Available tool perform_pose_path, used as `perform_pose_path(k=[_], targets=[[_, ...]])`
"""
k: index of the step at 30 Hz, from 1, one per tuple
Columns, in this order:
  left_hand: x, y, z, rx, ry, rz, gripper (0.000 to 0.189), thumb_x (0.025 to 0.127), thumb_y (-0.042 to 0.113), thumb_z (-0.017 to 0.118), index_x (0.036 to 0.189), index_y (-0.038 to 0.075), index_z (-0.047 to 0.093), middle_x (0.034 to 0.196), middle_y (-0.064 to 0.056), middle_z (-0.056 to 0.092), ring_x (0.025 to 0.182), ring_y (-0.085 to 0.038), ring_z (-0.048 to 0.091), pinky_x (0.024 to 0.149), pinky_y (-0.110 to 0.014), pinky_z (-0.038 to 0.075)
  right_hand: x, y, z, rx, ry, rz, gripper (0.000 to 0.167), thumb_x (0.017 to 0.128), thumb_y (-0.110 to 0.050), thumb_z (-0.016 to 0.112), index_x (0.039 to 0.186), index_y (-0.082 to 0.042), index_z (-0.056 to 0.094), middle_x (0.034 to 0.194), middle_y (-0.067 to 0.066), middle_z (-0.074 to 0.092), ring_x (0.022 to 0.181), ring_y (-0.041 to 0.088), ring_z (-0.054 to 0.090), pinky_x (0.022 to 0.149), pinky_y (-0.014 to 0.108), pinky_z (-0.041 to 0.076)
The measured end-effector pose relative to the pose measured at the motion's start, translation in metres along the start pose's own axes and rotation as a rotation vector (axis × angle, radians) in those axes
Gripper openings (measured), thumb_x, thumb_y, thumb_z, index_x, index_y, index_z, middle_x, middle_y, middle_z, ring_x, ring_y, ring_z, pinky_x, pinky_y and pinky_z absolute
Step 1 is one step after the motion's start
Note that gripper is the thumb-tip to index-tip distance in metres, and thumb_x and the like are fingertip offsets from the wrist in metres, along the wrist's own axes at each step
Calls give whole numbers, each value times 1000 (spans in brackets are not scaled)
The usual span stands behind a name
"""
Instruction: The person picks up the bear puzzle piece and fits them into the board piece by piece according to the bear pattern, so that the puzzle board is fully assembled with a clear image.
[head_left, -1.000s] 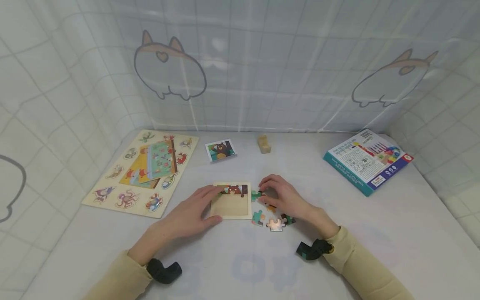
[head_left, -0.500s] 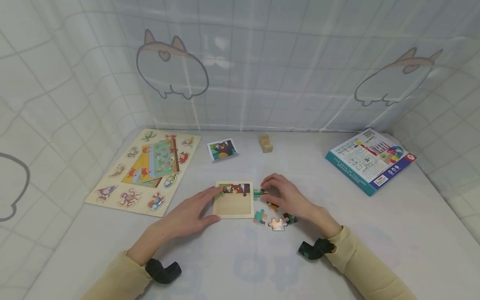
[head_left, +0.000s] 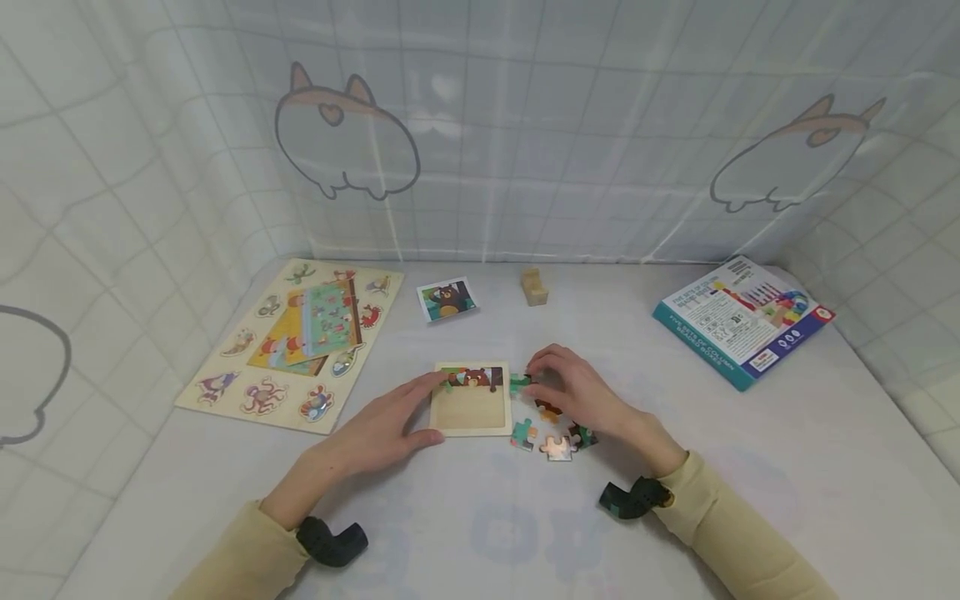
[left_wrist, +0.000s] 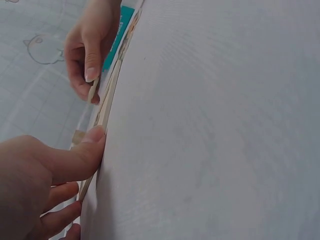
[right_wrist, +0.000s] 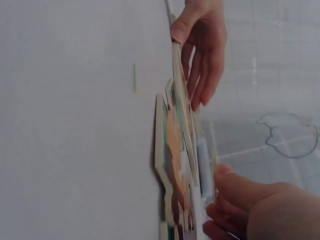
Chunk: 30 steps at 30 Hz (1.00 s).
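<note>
- Loose pieces point(head_left: 557, 448) lie near-right of the tray point(head_left: 471, 419), seemingly for easy reach.
- My left hand point(head_left: 378, 432), spread, touches the tray's left side, probably steadying it.
- My right hand point(head_left: 583, 397) pinches a green piece point(head_left: 519, 383) beside the tray's right edge.
- Beyond the tray, a bear card point(head_left: 447, 298), perhaps for reference.

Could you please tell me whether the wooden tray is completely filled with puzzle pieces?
No, the tray shows bare wood below the pieces along its top.
</note>
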<state>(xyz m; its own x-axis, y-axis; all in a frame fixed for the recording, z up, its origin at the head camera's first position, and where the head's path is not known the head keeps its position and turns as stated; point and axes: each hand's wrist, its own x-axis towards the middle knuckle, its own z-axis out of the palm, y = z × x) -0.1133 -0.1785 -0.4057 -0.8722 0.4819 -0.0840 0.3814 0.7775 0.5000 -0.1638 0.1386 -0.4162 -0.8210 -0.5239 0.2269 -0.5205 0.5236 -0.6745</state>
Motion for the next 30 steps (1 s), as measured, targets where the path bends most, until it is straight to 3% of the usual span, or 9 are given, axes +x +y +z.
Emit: perform_pose_path(k=[7, 14, 30], targets=[[0, -2, -1, 10, 0, -2, 80, 93, 42, 69, 158, 20, 28, 161, -10, 34, 147, -33, 35, 118, -51, 34, 9, -15, 9, 8, 33, -86, 17, 92, -15, 73, 105, -5, 68, 112, 4, 63, 109, 21, 59, 95, 41, 52], [2, -3, 0, 10, -12, -7, 80, 93, 45, 68, 159, 20, 28, 161, -11, 34, 147, -33, 35, 117, -52, 35, 21, -28, 25, -44, 12, -69, 20, 93, -19, 73, 106, -5, 68, 114, 4, 62, 112, 20, 57, 97, 39, 52], [2, -4, -1, 0, -13, -2, 81, 92, 49, 67, 159, 23, 28, 161, -8, 35, 146, -31, 37, 115, -52, 38, 41, -45, 53, -64, -26, -146, 22, 93, -20, 72, 105, -3, 69, 114, 7, 63, 106, 20, 56, 93, 33, 52]])
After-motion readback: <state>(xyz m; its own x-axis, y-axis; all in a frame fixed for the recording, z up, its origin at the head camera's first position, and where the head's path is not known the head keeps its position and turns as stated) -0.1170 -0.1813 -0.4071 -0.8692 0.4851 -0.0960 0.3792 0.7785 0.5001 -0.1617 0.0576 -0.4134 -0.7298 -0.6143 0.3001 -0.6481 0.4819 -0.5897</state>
